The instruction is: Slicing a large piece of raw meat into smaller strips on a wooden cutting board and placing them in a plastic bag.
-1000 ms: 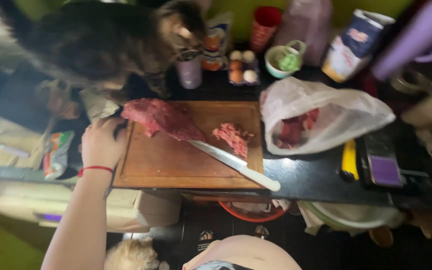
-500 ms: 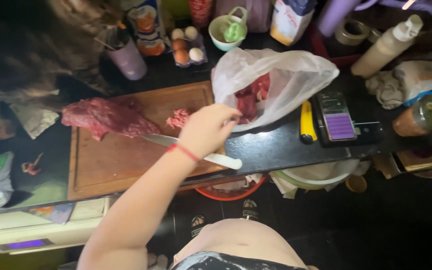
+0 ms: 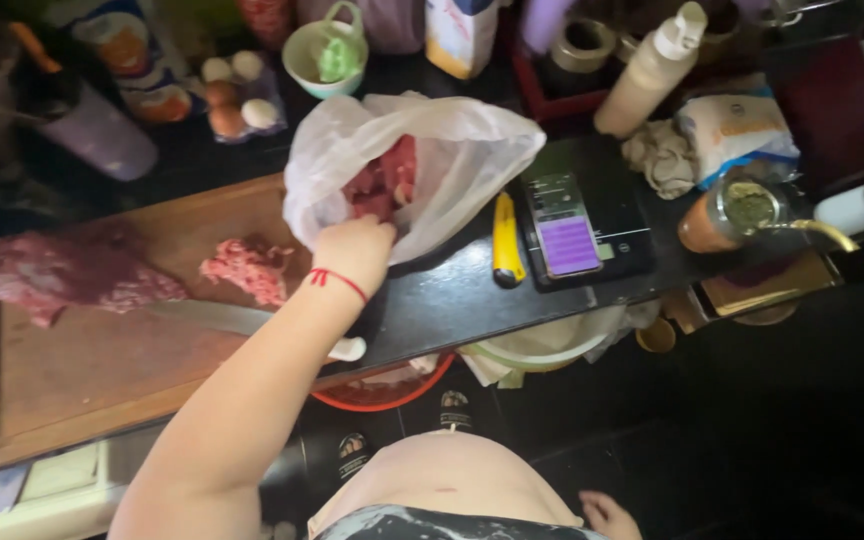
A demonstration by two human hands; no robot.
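The left hand (image 3: 354, 252) reaches across the counter (image 3: 452, 295) to the mouth of a thin white plastic bag (image 3: 452, 150). Its fingers are curled at the opening, but I cannot tell if they pinch the bag edge or a piece of the red raw meat (image 3: 384, 180) inside. The bag lies directly beyond the hand, on the far side, and its long axis runs from left to right. It rests partly on the right end of the brown wooden cutting board (image 3: 102, 350) and partly on the dark counter.

The right hand (image 3: 607, 515) is low at the near edge of the picture, well apart from the counter, with the fingers loose and nothing in it. So the left hand is much the nearer one to the bag.

On the board, left of the hand, are a small heap of cut meat (image 3: 244, 268) and a large dark red slab of meat (image 3: 62, 275). A long steel knife with a white handle (image 3: 242, 322) lies along the board, passing under the forearm.

Right of the bag lies a yellow utility knife (image 3: 506, 240), then a black kitchen scale with a purple lit screen (image 3: 572, 235). On the far side stand a cream squeeze bottle (image 3: 652, 70), a white carton with blue print (image 3: 462, 35), a pale green cup (image 3: 324, 55), some eggs (image 3: 232, 95) and a white paper package with a blue edge (image 3: 737, 130).
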